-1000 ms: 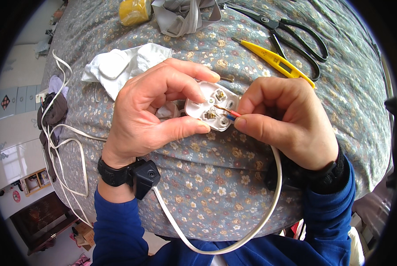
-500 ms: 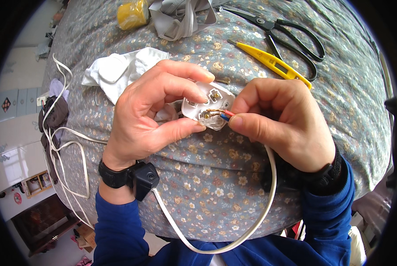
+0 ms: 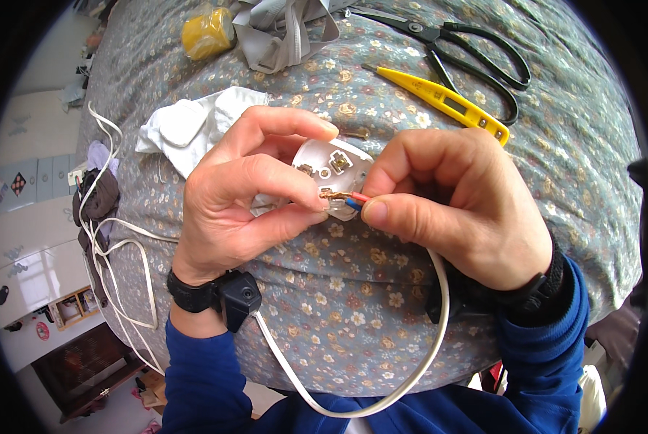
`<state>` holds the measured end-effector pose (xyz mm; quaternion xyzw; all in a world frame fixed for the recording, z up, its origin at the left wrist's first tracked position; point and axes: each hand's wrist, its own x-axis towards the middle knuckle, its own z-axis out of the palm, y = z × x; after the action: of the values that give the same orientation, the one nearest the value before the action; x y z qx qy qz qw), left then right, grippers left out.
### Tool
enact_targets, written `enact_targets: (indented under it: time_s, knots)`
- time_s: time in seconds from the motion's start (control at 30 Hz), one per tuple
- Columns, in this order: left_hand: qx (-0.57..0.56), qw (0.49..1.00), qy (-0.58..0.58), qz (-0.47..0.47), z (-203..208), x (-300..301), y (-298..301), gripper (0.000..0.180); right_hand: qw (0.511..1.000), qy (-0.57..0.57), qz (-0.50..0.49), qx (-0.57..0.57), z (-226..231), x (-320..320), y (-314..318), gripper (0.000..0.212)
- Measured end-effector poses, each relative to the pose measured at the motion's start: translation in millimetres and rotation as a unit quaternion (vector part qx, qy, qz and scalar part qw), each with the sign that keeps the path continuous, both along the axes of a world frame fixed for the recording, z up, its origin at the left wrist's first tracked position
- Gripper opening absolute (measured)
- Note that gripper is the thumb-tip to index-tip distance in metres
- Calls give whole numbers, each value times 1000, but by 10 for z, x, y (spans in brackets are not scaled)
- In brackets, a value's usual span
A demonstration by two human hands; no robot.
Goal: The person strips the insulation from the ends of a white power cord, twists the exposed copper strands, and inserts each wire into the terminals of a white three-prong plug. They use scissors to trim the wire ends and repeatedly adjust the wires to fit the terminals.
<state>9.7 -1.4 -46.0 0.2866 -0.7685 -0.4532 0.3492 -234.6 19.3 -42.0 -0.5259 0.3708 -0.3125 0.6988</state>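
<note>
My left hand [image 3: 244,188] is closed around a white plastic plug housing [image 3: 347,160] with brass terminals inside. Its index fingertip presses by the bare copper strands [image 3: 334,195], over one of the terminals. My right hand [image 3: 447,206] pinches the insulated wires [image 3: 355,199], one red and one blue, between thumb and index finger. From that hand a white cable [image 3: 439,325] loops down and back toward my left wrist. Part of the housing is hidden behind the left fingers. A small brass piece [image 3: 354,134] lies just beyond the housing.
Black-handled scissors [image 3: 468,61] and a yellow voltage tester pen [image 3: 439,98] lie at the far right. At the far left are a yellow tape roll [image 3: 208,35], grey straps [image 3: 284,32] and a white cloth [image 3: 194,126]. More white cord [image 3: 147,267] hangs over the left side of the flowered cloth [image 3: 338,311].
The left index finger has come down onto the copper strands from the housing's upper part. The housing has tilted slightly, and the right hand still pinches the wires.
</note>
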Motion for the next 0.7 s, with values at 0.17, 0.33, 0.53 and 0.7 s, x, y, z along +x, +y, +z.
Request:
enact_targets:
  time_s: [0.17, 0.33, 0.53, 0.7]
  knots:
    - [0, 1000, 10, -27, -6, -2, -32, 22, 1000, 10, 6, -10, 5, -4, 10, 16]
    - [12, 999, -33, 17, 45, -14, 8, 25, 999, 27, -1, -42, 2, 0, 18, 16]
    - [3, 998, -57, 27, 50, 10, 15, 25, 1000, 18, -2, -7, 2, 1, 1, 18]
    - [-11, 999, -31, 23, 14, 3, -7, 23, 1000, 10, -1, 0, 4, -10, -4, 20]
